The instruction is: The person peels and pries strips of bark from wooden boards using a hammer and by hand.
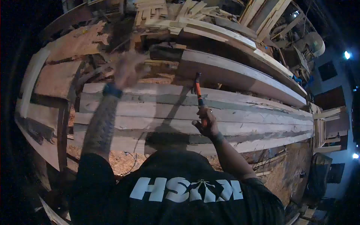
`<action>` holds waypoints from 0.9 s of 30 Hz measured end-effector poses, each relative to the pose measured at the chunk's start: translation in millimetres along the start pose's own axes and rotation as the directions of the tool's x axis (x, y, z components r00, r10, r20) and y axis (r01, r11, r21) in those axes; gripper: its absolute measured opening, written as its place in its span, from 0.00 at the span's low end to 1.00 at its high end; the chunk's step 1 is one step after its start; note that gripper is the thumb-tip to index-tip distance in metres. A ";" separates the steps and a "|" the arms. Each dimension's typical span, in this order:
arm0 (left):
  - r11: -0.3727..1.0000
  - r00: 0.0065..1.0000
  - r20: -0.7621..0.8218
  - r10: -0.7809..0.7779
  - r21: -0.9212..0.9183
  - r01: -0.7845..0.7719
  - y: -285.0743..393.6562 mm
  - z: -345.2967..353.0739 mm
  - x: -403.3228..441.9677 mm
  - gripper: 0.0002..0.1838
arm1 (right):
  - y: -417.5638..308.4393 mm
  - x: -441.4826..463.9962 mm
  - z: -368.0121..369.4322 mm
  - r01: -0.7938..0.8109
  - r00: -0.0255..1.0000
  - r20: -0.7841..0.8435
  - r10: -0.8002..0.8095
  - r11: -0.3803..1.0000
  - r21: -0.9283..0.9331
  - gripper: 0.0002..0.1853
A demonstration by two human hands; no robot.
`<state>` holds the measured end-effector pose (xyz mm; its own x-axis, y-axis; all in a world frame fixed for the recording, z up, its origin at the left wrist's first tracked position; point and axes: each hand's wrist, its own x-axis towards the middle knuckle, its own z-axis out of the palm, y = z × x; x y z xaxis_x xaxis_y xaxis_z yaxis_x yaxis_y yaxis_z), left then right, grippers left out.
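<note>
My right hand (206,122) is wrapped round the handle of a hammer (198,90) with an orange and black grip. The hammer's head points away from me, above pale wooden planks (225,111) lying side by side. Smeared by motion, my left hand (129,69) is raised near the far left end of the planks. Its fingers are too blurred to make out, and no held object shows there. A dark band circles my left wrist.
Beyond the planks lies a long thick beam (240,69), with stacked offcuts (152,11) farther back. Wooden boards (56,80) stand at the left. Wood shavings (125,162) cover the floor near me. Wooden frames (330,127) stand at the right.
</note>
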<state>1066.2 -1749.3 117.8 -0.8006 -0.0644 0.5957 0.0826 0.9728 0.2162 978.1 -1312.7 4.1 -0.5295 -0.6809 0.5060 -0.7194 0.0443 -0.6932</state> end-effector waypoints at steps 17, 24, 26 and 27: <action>0.947 0.898 0.330 -0.290 0.236 0.219 2.1 124.8 -150.3 0.42 | -9.5 56.3 1.9 0.088 0.973 -0.221 -0.072 0.994 0.066 0.11; 0.962 0.929 0.266 -0.258 0.160 0.221 6.2 129.7 -157.1 0.42 | 50.9 207.5 -18.8 -0.332 0.849 -0.281 0.446 0.867 0.373 0.15; 0.967 0.957 0.211 -0.198 0.201 0.155 -25.5 155.7 -169.2 0.42 | 42.5 211.2 -14.2 -0.212 0.915 -0.314 0.254 0.964 0.162 0.16; 0.956 0.958 0.223 -0.180 0.270 0.117 -41.2 170.0 -177.3 0.43 | 29.7 200.2 -3.9 -0.102 0.952 -0.292 0.094 0.995 -0.010 0.16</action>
<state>1103.9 -1740.2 -128.2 -0.9142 -0.1871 0.3594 -0.1747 0.9823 0.0671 849.0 -1444.9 86.8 -0.7033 -0.4300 0.5662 -0.6662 0.1206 -0.7359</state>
